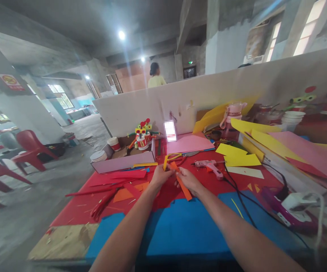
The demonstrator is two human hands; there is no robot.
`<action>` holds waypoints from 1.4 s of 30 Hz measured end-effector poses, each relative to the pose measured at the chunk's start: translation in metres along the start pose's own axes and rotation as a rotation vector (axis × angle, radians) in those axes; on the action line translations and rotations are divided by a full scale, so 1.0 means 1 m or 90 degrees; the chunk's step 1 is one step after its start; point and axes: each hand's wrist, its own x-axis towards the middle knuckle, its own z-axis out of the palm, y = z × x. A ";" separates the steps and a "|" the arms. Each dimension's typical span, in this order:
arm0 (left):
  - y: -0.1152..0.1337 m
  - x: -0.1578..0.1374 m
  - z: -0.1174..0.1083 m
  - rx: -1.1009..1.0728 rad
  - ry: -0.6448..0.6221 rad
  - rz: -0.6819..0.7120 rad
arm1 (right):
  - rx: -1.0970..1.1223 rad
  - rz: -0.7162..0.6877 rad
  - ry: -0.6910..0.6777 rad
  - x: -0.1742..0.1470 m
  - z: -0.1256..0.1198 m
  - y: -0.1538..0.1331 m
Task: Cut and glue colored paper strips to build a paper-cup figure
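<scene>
Between thumb and fingers, my left hand (161, 175) pinches a narrow yellow paper strip (165, 162) that stands up from the grip. My right hand (188, 177) is closed on a wider orange paper strip (182, 185), which slants down toward me. The two hands almost meet above the red tabletop. Just beyond them lie scissors (177, 158) with red and yellow handles. A pink glue gun (210, 166) rests to the right of my right hand. Red paper sheets (123, 176) and orange paper scraps (123, 194) are spread left of my left hand.
A shallow box (123, 161) holds a paper-cup figure (142, 139). Pink paper (190, 142), yellow sheets (238, 155) and a pink bottle (235, 111) stand or lie behind. Black cables (237, 192) run right to a power strip (290, 211). A white partition (140, 107) closes the back; a person (156, 79) is beyond.
</scene>
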 end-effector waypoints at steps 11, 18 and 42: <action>0.009 -0.004 0.001 0.005 0.038 0.013 | 0.027 0.003 -0.025 -0.005 -0.003 -0.008; 0.008 -0.005 0.000 0.012 -0.037 0.007 | 0.028 0.030 -0.045 -0.010 -0.001 -0.016; 0.025 0.012 -0.061 0.189 0.140 0.005 | -0.020 -0.082 0.064 0.011 -0.021 -0.004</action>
